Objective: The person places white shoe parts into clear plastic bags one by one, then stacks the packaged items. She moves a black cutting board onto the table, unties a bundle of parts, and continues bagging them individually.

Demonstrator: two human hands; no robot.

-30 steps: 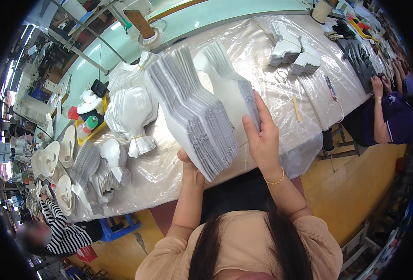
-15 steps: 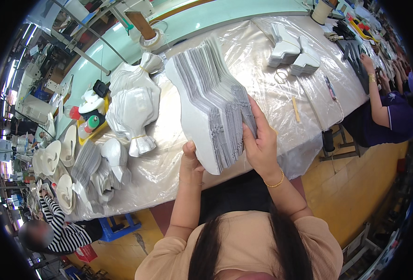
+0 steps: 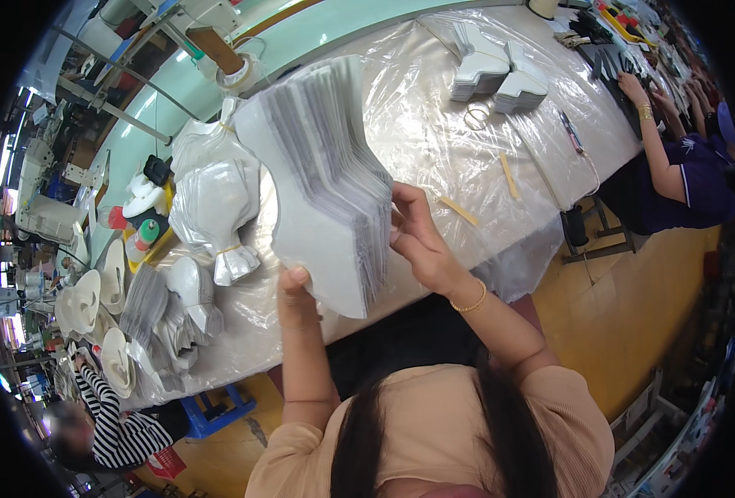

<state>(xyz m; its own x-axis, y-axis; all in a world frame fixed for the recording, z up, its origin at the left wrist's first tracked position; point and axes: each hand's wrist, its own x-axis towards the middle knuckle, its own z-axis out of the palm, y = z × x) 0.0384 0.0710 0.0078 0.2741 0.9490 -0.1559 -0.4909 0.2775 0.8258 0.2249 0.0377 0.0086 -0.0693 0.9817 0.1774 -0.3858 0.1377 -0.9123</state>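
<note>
A thick stack of grey-white shaped sheets (image 3: 322,191) is held up in front of me, tilted, its layered edges spread like a fan. My left hand (image 3: 297,297) grips its lower left side, with the thumb on the front face and the other fingers hidden behind. At the right edge, my right hand (image 3: 421,239) has its fingers bent against the layers; some fingertips are hidden by the stack. One tan strip (image 3: 459,210) lies on the table close to my right hand, and another tan strip (image 3: 509,175) lies farther right.
Plastic film covers the table (image 3: 417,124). Banded white bundles (image 3: 216,199) and loose grey-white pieces (image 3: 164,311) lie left. Two smaller stacks (image 3: 500,70) and rubber bands (image 3: 476,118) sit at the far right. A yellow tray (image 3: 156,245) holds bottles. Co-workers (image 3: 674,170) sit nearby.
The stack has shifted left in view and its layers are more spread. My right hand has loosened from its wrap around the lower right edge. A second tan strip now shows beside it.
</note>
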